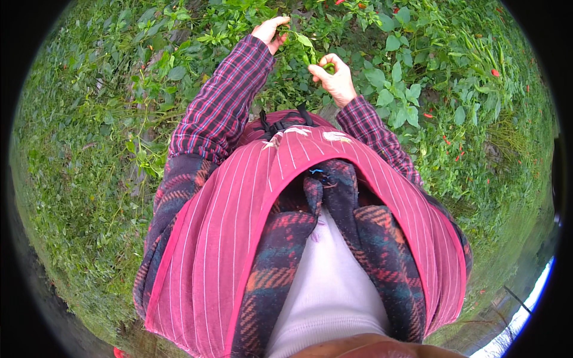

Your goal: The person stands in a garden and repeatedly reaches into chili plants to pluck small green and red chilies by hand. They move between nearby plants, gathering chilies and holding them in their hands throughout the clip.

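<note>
My left hand (271, 35) pinches a leafy green plant stem (284, 29) near the top of the view. A pale green leaf (304, 40) hangs between my two hands. Lower and to the right, my right hand (336, 80) has its thumb and fingers curled around a green chili pepper (329, 67). Part of that pepper is hidden by the fingers. More green pods or small leaves (309, 58) dangle just beside my right fingertips; which they are is hard to tell.
Dense pepper plants (174, 71) spread on all sides. Red chili peppers (494, 72) show among the foliage, mostly on the right. Broad-leaved plants (398, 96) grow right of my right hand. A striped pink apron (215, 215) with a dark tie (284, 121) covers my front.
</note>
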The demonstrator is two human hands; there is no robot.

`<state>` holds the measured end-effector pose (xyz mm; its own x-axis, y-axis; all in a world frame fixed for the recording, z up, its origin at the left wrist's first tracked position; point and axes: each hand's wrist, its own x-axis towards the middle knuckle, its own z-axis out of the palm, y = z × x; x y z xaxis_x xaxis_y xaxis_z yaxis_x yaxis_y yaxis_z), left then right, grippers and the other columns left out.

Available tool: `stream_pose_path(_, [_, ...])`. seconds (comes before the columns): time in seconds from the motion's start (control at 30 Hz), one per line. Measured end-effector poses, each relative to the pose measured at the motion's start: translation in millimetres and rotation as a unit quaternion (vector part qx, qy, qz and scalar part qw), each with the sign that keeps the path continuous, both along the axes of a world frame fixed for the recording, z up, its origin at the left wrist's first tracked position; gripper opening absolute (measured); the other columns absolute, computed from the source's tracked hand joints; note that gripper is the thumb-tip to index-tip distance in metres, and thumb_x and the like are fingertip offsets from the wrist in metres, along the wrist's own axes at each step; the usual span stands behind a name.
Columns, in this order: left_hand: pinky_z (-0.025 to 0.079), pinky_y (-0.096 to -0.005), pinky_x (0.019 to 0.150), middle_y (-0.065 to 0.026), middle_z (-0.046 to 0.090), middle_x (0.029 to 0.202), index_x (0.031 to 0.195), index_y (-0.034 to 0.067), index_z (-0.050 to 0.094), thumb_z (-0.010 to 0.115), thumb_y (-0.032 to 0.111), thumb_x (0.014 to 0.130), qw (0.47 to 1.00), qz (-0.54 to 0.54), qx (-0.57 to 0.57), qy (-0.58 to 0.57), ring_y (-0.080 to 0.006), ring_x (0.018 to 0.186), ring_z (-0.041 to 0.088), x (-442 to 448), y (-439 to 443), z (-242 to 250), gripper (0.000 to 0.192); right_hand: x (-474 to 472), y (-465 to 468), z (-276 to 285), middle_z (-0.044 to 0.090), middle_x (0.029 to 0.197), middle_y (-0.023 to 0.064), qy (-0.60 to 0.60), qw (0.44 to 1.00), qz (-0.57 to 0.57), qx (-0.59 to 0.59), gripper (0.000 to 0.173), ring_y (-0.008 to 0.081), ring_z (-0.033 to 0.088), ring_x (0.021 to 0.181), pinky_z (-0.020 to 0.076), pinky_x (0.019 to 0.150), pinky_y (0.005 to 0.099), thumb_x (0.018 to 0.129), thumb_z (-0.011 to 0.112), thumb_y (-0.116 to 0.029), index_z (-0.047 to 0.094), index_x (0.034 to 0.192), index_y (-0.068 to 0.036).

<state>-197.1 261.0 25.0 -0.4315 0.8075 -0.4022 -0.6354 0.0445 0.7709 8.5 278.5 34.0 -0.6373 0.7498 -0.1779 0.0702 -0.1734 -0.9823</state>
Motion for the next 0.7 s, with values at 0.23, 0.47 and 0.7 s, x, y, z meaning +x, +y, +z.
stream_pose_path(0.23, [0.042,-0.0247,0.067,0.0004,0.055,0.087,0.093,0.012,0.055,0.064,0.026,0.079,0.995,-0.064,0.074,0.016,-0.0107,0.075,0.05,-3.5,1.2,-1.1,0.022,-18.1,7.7,-3.8,0.055,0.073,0.0018,0.036,0.998,-0.043,-0.029,0.023,0.0059,0.05,0.056,0.0363,0.044,0.017,0.076,0.068,-0.014,0.047,0.084,-0.006])
stream_pose_path(0.47, [0.039,-0.0255,0.082,-0.0038,0.053,0.117,0.122,0.01,0.047,0.06,0.03,0.081,0.937,-0.302,0.162,0.071,-0.0093,0.088,0.05,9.1,-8.6,5.3,0.047,-16.9,25.4,4.3,0.051,0.076,0.0027,0.195,0.914,0.112,-0.337,0.012,0.0051,0.043,0.057,0.0298,0.039,0.0143,0.085,0.056,-0.013,0.05,0.091,-0.005])
stream_pose_path(0.7, [0.035,-0.019,0.058,0.0044,0.061,0.08,0.096,0.01,0.063,0.066,0.027,0.078,0.941,-0.268,0.103,0.18,-0.004,0.071,0.053,1.8,-11.0,7.6,0.025,-16.3,36.9,2.3,0.049,0.077,0.0033,0.152,0.892,0.098,-0.415,0.019,0.0054,0.04,0.055,0.0288,0.038,0.0144,0.09,0.049,-0.023,0.049,0.09,-0.003])
